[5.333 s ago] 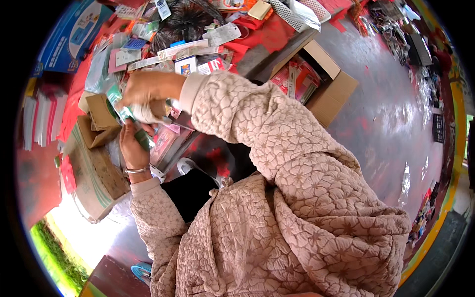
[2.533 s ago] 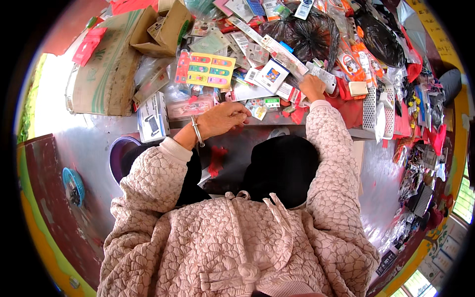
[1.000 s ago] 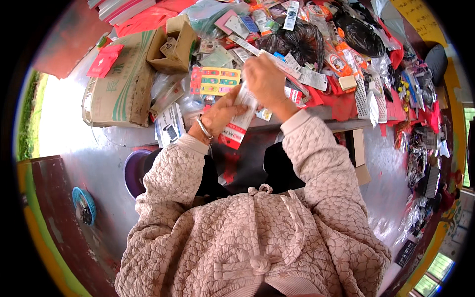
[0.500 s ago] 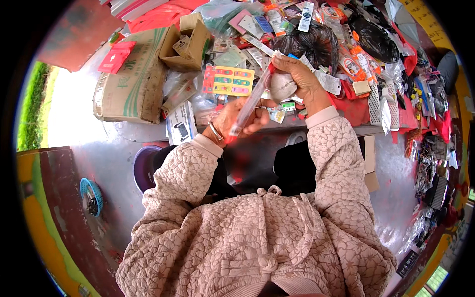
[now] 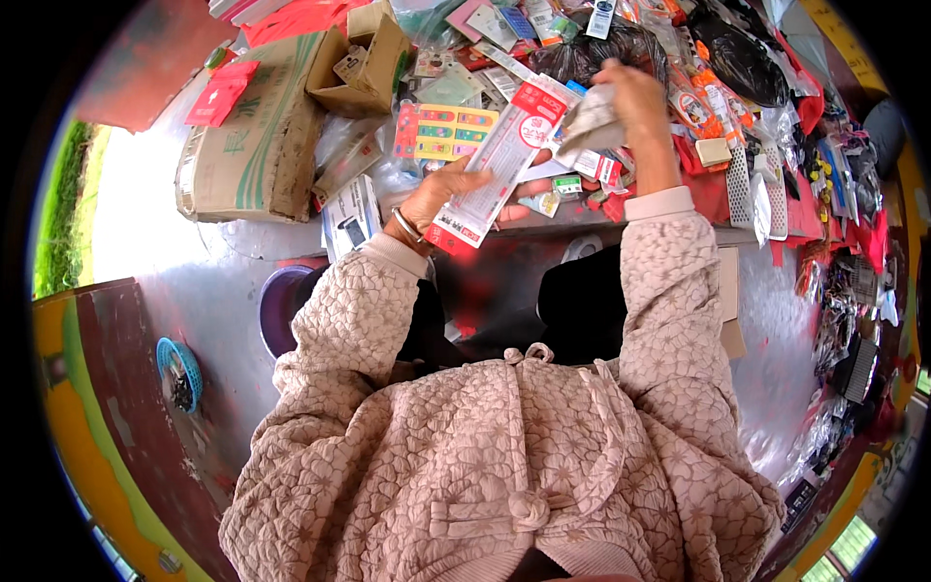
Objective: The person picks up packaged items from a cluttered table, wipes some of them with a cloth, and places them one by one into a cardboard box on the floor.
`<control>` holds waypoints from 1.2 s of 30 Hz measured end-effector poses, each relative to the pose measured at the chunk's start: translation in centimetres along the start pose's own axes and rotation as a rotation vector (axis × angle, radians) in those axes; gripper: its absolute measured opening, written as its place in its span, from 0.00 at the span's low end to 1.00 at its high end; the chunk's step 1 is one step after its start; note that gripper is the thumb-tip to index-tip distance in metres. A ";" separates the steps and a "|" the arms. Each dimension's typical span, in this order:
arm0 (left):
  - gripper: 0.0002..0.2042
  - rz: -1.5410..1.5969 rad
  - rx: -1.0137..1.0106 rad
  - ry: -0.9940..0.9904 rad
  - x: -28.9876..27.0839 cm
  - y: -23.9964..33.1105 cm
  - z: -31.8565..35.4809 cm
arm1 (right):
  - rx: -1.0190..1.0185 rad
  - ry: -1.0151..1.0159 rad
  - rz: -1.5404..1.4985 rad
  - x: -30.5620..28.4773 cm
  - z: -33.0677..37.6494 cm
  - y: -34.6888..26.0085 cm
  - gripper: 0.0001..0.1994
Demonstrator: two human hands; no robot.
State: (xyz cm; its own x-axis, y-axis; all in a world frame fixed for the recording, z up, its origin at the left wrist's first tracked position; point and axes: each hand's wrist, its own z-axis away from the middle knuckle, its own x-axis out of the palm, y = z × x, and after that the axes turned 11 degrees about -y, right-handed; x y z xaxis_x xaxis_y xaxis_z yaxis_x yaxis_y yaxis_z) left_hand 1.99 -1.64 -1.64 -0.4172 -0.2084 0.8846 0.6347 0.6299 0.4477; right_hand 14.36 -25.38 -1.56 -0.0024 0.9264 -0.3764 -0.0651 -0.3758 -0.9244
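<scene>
My left hand (image 5: pixel 438 197) is closed on the lower left edge of a flat, narrow clear package (image 5: pixel 495 167) with red-and-white ends. It is tilted, its face turned up toward me; what is inside is not plain. Raised beside its upper right is my right hand (image 5: pixel 636 109), a little smeared by motion, gripping a greyish-beige cloth (image 5: pixel 593 124) that hangs toward the package. Behind the package lies a yellow-and-red card with colourful oblong shapes (image 5: pixel 444 131). A small green-and-white packet (image 5: pixel 566 184) rests just below the cloth.
A large cardboard box (image 5: pixel 250 136) with a red packet (image 5: pixel 222 94) on top stands at left, beside a small open carton (image 5: pixel 357 68). Black plastic bags (image 5: pixel 737 60) and many packaged goods crowd the table. A purple tub (image 5: pixel 278 310) and blue basket (image 5: pixel 178 373) stand lower left.
The package has turned from edge-on to face-up. My right hand has let go of its upper end and moved up and right with the cloth. My left hand still holds the package.
</scene>
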 end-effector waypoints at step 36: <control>0.21 -0.095 0.084 0.374 -2.8 0.0 1.1 | -0.493 -0.023 0.552 10.1 8.9 -4.3 0.10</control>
State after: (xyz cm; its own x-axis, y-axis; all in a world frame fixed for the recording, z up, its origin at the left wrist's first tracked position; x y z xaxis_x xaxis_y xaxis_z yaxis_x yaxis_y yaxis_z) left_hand 2.41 -0.22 -4.29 -0.1957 -0.5177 0.8329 0.5425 0.6504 0.5317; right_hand 5.71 -14.21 -0.84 0.0735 0.5978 -0.7983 0.4073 -0.7486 -0.5232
